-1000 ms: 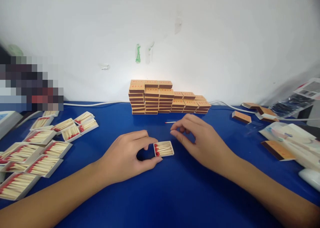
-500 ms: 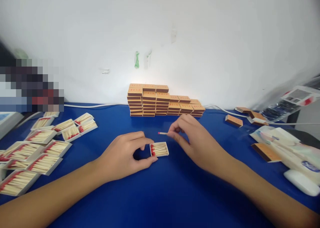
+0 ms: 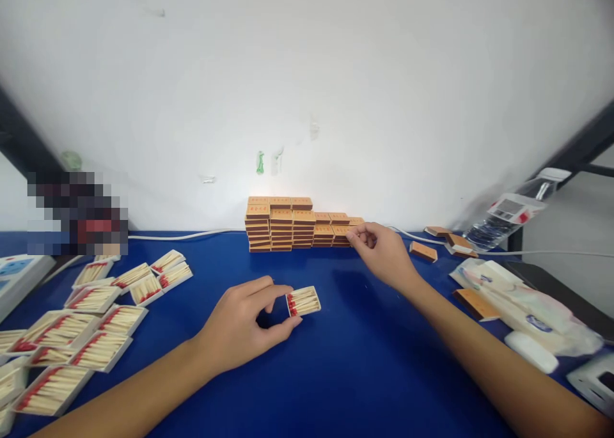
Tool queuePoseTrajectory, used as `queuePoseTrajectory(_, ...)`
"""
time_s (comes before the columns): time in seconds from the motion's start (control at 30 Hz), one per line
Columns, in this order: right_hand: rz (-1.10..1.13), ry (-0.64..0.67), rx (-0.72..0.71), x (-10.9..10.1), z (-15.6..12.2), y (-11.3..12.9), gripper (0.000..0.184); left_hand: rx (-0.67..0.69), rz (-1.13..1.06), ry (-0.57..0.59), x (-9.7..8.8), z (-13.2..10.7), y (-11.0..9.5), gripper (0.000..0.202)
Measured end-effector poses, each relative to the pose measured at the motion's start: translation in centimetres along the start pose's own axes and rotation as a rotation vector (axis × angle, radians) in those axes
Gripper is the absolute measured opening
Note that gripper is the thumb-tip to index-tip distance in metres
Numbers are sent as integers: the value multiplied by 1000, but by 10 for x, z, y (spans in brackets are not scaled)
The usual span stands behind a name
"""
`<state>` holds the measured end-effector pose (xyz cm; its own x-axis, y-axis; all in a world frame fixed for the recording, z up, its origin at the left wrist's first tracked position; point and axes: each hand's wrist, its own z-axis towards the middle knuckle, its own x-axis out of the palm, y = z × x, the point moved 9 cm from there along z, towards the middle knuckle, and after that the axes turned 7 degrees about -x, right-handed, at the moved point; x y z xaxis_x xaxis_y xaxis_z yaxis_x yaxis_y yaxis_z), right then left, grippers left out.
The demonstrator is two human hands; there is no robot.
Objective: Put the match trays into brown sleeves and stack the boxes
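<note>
My left hand (image 3: 240, 326) pinches a small open tray of red-tipped matches (image 3: 304, 302) between thumb and fingers, with the tray resting on the blue table (image 3: 355, 374). My right hand (image 3: 384, 252) is stretched to the back of the table. Its fingers are closed on an orange matchbox (image 3: 355, 231) at the low right end of the stacked matchboxes (image 3: 283, 224) against the white wall. The hand hides the rest of that end of the stack. No loose match is visible.
Several open match trays (image 3: 96, 310) lie at the left. Loose orange box sleeves (image 3: 422, 250) lie at the right, one (image 3: 474, 304) beside a plastic bag (image 3: 522, 304). A water bottle (image 3: 513, 211) lies behind them. A white cable (image 3: 182, 236) runs along the wall.
My right hand held a single match near the tray, then moved back and right to the stack. The match is out of sight. The camera tilted up. My left hand stayed on the tray.
</note>
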<state>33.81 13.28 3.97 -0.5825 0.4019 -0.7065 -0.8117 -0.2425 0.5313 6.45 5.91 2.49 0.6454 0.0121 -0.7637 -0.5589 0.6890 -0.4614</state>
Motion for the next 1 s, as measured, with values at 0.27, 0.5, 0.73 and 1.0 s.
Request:
queuePoseTrajectory(0.27, -91, 83, 261, -8, 52, -24, 31, -112, 67, 101, 6, 4, 10, 28)
queuePoseTrajectory(0.5, -187, 172, 382, 2, 74, -27, 34, -125, 69, 109, 10, 4, 15, 29)
queuePoseTrajectory(0.73, -214, 246, 432, 8, 75, -21, 35, -92, 85, 66, 9, 2, 12, 28)
queuePoseTrajectory(1.0, -269, 206, 401, 13, 80, -25, 50, -132, 76, -3, 4, 4, 15, 29)
